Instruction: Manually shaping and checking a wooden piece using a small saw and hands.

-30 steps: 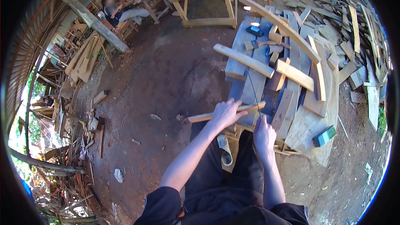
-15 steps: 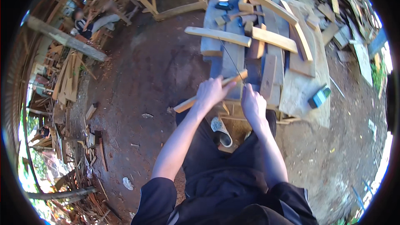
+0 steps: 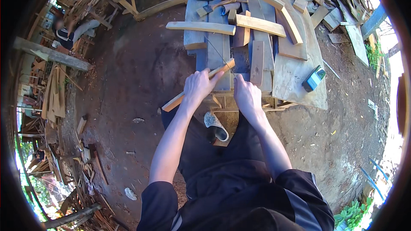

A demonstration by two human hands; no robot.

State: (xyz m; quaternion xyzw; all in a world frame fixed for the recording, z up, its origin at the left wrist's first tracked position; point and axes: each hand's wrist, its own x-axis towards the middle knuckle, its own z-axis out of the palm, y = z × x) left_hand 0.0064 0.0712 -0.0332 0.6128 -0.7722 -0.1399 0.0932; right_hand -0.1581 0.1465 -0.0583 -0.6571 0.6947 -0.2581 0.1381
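The left hand point(image 3: 198, 86) clenches a wooden stick point(image 3: 199, 85) across the near edge of the plank bench point(image 3: 295, 75). The right hand point(image 3: 247, 95) grasps a thin saw point(image 3: 220, 57), its blade running away from the grip. Bare earth lies open left. Since earlier, both grips sit closer together.

Both hands point(image 3: 222, 92) forward, fingers curled (gripping), forearms extended

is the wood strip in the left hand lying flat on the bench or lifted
Lifted at the near end: the left hand grips the wood strip, which juts off the workbench edge over the dirt; only its far end rests on the planks.
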